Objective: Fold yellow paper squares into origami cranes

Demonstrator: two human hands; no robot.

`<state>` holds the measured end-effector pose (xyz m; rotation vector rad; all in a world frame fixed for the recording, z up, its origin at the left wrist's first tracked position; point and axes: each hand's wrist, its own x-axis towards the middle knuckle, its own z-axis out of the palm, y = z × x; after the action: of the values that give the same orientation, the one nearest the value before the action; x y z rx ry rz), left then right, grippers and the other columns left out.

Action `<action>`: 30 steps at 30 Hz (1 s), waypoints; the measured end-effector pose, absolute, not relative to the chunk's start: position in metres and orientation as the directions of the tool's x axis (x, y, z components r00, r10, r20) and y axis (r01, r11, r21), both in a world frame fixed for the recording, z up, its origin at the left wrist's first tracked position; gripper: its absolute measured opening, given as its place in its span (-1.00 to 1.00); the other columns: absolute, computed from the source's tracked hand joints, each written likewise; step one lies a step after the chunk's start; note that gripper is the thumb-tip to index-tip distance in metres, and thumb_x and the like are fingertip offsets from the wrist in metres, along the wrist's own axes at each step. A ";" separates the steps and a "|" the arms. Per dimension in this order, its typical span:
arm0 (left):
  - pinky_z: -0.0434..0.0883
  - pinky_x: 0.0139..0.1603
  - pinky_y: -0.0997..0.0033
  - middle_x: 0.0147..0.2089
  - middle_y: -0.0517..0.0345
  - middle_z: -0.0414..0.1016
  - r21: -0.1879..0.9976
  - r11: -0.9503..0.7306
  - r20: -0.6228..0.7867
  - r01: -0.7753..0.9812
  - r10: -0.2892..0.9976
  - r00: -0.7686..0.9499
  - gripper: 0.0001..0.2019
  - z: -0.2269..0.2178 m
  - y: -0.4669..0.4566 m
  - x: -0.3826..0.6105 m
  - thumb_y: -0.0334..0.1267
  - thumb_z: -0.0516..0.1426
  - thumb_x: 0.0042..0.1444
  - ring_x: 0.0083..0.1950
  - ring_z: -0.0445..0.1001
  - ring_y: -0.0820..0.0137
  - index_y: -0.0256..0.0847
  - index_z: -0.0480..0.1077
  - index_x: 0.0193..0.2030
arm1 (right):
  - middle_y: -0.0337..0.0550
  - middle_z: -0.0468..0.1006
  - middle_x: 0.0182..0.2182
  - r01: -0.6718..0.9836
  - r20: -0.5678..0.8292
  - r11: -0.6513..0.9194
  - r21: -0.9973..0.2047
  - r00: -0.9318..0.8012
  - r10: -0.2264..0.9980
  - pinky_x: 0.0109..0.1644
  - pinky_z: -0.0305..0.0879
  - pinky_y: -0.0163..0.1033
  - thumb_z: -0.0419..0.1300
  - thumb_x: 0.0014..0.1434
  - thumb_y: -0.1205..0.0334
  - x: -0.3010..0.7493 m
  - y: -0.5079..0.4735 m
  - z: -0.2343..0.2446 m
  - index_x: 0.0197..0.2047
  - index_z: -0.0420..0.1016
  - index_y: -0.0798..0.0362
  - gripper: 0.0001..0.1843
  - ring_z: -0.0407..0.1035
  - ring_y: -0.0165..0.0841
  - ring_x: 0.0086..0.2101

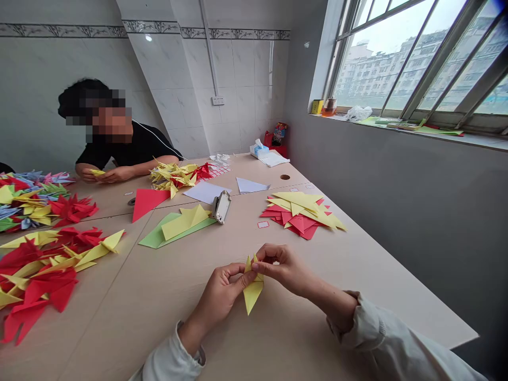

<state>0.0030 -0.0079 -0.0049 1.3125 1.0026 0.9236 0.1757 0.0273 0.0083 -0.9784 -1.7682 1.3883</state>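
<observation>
A yellow folded paper piece (253, 297), a partly folded origami shape with two narrow points up and one wide point down, is held just above the table. My left hand (222, 293) pinches its left side between thumb and fingers. My right hand (283, 270) grips the upper right point, its thumb in front and fingers curled behind. Both hands are closed on the same piece, and the fingertips behind the paper are partly hidden. Beyond my right hand lies a pile of red and yellow folded papers (304, 211).
Finished red and yellow paper cranes (51, 264) heap at the left. A phone-like device (222, 206) leans near yellow and green sheets (178, 225). Across the table (159, 296) a person (119, 143) handles yellow paper beside another heap (178, 177). A tissue box (260, 150) stands at the back.
</observation>
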 end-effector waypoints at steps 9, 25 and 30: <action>0.34 -0.21 0.42 -0.27 0.05 0.51 0.991 -0.023 -0.008 0.135 0.973 0.230 -0.72 -0.007 -0.008 0.004 -0.07 0.18 0.06 -0.20 0.41 0.28 -0.25 0.54 -0.27 | -0.21 0.45 -0.50 0.155 0.110 0.196 -0.968 -0.440 0.891 -0.38 0.17 -0.32 0.24 0.06 0.13 0.173 0.024 0.005 -0.47 0.47 0.12 -0.78 0.26 -0.41 -0.44; 0.28 -0.31 0.50 -0.45 0.19 0.37 0.978 -0.049 0.010 0.203 0.982 0.187 -0.76 -0.001 -0.012 0.006 -0.11 0.16 0.06 -0.35 0.32 0.41 -0.25 0.42 -0.47 | -0.23 0.44 -0.43 0.114 0.111 0.181 -0.977 -0.458 0.882 -0.39 0.18 -0.33 0.27 0.03 0.03 0.175 0.025 0.009 -0.32 0.45 0.08 -0.72 0.25 -0.43 -0.44; 0.27 -0.34 0.50 -0.45 0.16 0.39 0.984 -0.035 0.001 0.173 0.981 0.194 -0.76 -0.001 -0.011 0.006 -0.12 0.18 0.05 -0.36 0.32 0.41 -0.27 0.45 -0.46 | -0.23 0.44 -0.52 0.125 0.089 0.159 -0.979 -0.439 0.894 -0.39 0.15 -0.33 0.24 0.07 0.13 0.169 0.018 0.006 -0.48 0.42 0.12 -0.77 0.24 -0.43 -0.46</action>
<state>0.0061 -0.0112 -0.0011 1.4365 1.1789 0.9881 0.1685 0.0179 0.0056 -0.9820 -1.7136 1.3462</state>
